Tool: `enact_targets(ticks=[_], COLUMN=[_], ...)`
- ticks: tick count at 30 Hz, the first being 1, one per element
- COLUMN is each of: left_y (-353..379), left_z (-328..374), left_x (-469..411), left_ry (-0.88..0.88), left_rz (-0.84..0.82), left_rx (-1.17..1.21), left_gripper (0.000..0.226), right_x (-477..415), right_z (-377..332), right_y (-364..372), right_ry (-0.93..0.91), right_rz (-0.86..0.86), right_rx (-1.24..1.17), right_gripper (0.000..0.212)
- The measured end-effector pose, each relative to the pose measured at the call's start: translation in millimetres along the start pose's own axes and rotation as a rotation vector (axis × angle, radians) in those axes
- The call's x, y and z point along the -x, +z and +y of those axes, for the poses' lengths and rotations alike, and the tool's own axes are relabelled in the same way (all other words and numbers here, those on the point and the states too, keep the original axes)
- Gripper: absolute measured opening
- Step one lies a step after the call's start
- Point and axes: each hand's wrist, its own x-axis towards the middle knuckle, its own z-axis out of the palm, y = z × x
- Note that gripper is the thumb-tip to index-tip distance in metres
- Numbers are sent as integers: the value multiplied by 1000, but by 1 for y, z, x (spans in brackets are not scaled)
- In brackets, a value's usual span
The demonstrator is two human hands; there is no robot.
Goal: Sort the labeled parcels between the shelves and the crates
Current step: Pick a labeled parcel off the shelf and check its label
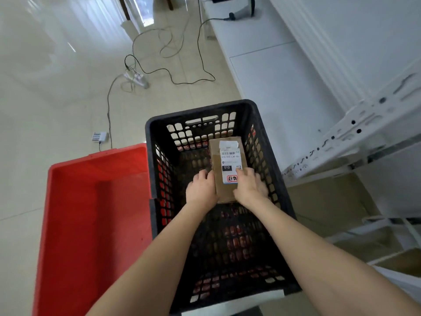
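A brown cardboard parcel with a white label reading 010 sits inside the black perforated crate, toward its far right corner. The left hand and right hand clasp its near end, fingers curled round the sides. I cannot tell whether it rests on the crate floor or hangs just above it. A red crate stands touching the black one's left wall, and a white metal shelf is on the right. This is the only parcel in view, so the sorting looks either barely started or nearly finished.
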Motion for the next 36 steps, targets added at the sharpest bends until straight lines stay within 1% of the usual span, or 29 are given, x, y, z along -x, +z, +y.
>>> enact_targets(ticks=[7,12,15,22,26,28,34,36], left_y=[-59,-88,-95,-101,-106,-104,-66,-49], left_z=[16,27,30,33,40,45,71,84], left_x=[71,133,179,277,327,354,449,479], left_ry=[119,214,253,321,318,309,302,317], left_rz=[129,236,284,368,406,432,494,493], left_rx=[-178,-285,-333,-412,-421,-418,-403,-422], left_gripper=[74,69,69,68,72,70,63,63], right_x=[80,151,201,312,366,392,483,514], right_z=[-8,-9,-5,6,13,19,58,76], right_y=[-40,-62,-68,-75,-76,-72,-41,-30], right_ry=[-51,-54,-42,-46,-65,-87,-103,-91], right_rz=[151,282,351,458,514,531,551,560], right_rx=[49,41,40,41,39,35,6,11], right_gripper=[70,66,73,62,59,57,57,53])
